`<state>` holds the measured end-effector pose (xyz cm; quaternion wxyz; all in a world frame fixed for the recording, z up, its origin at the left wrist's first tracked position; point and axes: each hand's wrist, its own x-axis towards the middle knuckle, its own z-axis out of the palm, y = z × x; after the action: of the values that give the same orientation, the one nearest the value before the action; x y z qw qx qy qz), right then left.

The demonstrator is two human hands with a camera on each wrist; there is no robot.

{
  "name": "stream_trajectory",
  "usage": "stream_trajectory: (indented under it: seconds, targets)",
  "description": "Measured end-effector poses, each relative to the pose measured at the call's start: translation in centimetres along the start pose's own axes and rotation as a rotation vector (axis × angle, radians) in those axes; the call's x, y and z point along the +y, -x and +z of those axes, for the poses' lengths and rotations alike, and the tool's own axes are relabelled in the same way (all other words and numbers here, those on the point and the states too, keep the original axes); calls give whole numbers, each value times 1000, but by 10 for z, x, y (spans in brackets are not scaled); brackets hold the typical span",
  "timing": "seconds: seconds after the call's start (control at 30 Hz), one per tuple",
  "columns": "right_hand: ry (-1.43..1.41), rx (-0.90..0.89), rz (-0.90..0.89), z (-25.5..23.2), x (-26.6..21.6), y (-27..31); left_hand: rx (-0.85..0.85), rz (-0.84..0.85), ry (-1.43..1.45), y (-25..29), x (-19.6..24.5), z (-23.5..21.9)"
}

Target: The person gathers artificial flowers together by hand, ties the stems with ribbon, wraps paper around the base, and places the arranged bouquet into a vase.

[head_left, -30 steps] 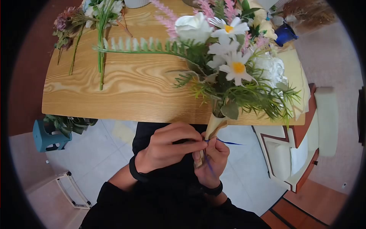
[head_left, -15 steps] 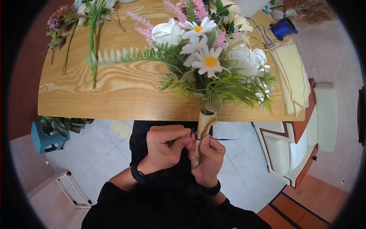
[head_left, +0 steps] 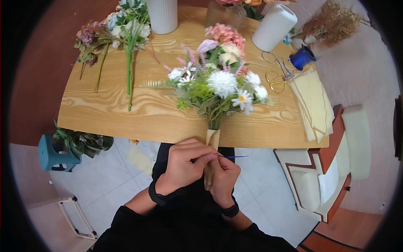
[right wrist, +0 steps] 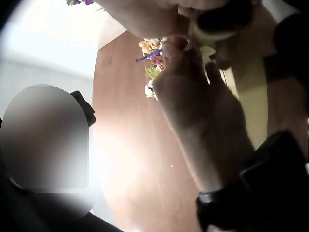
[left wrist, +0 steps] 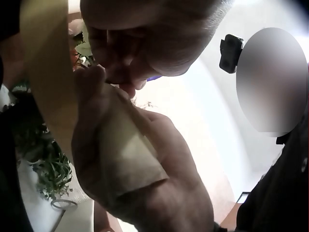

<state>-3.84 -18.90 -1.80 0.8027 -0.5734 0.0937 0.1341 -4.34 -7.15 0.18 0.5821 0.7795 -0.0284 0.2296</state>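
A bouquet [head_left: 224,84] of artificial white, pink and cream flowers points away from the body over the table's front edge, its stems wrapped in tan paper [head_left: 213,135]. My right hand [head_left: 223,178] grips the wrapped stems, which lie along the palm in the left wrist view. A thin blue ribbon [head_left: 236,156] sticks out to the right from the fingertips of both hands. My left hand [head_left: 187,161] reaches across the wrap and pinches the ribbon with thumb and forefinger. The ribbon's [right wrist: 148,55] end also shows in the right wrist view; the fingers hide its path around the stems.
On the wooden table [head_left: 168,122] lie loose flower stems [head_left: 130,80] at left and folded cream paper [head_left: 311,103] at right. Behind the paper are gold scissors [head_left: 276,82] and a blue ribbon spool [head_left: 302,58]. White vases [head_left: 163,17] stand at the back; a blue stool [head_left: 58,153] is at lower left.
The bouquet has tilted away and turned, so its blossoms sit lower and farther over the table. My left fingers have moved right, onto the ribbon beside the right thumb. The head view has shifted.
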Motion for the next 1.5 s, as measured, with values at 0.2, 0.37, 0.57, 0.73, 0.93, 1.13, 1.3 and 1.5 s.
stream_trajectory:
  seconds: [0.2,0.37,0.57,0.73,0.93,1.13,1.3,1.5]
  targets:
    - [477,-143,-110,-10,-1,-6,-24,-297,38,9,-6,-18]
    - [718,-228,-214,-20,-9,-12,-67,-202,-2,9,-11,-25]
    - [1088,-624,-565,-22,-49,-30,-154,-145,-55,0,-16,-30]
    - [985,-694,-604,-14,-59,-37,-226,-80,-99,-3,-13,-32]
    - [834,-622,-621,0,-55,-46,-287,21,-97,-7,-17,-31]
    - [948,-597,-826,9,-56,-56,-253,45,-87,-20,-16,-32]
    - [1015,-575,-1021,18,-65,-63,-213,3,-59,-19,-24,-30]
    - [832,-606,-900,2,-38,-65,-172,-131,-88,-16,-17,-25]
